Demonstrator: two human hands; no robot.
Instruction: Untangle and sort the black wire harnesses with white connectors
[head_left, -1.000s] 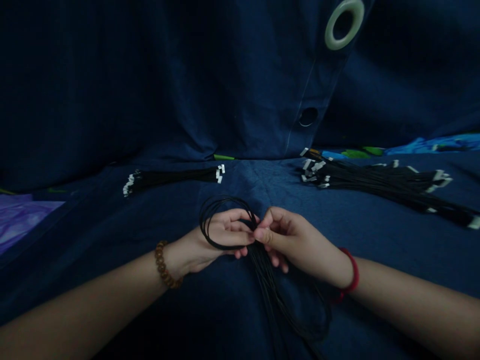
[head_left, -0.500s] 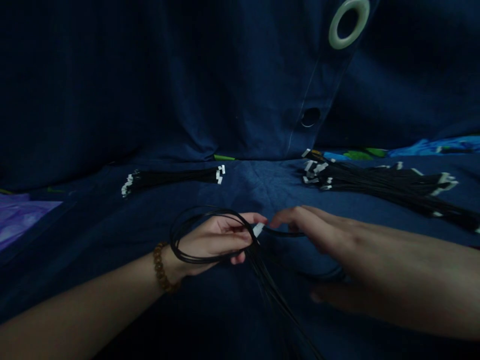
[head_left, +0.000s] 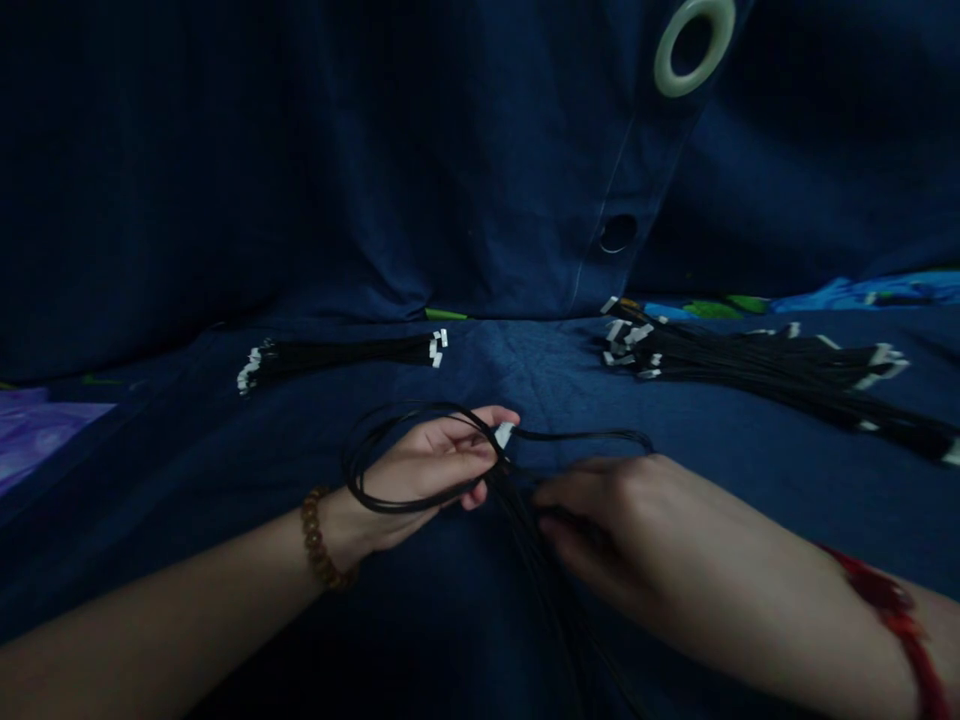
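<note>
My left hand [head_left: 442,460] is closed around a bunch of thin black cables [head_left: 386,508]. One loop of them circles back over the wrist, and the loose lengths hang down toward the lower right. A white connector [head_left: 504,434] sticks up at the fingertips, with a dark strand running from it to the right. That strand passes behind the knuckles of my right hand [head_left: 615,525], whose thumb and forefinger are drawn together beside the hanging cables. They seem to pinch a black cable, though blur and shade hide the exact grip.
Farther back on the dark blue cloth [head_left: 510,375], a neat bundle of black cables with white ends [head_left: 345,352] lies at left. A larger, looser pile of such cables [head_left: 750,355] lies at right. Purple material [head_left: 45,430] shows at the left edge. Behind hangs a blue curtain [head_left: 420,150].
My right hand has moved down and left, its fingers going from spread to curled together by the cables. The left hand still holds the bunch, slightly shifted.
</note>
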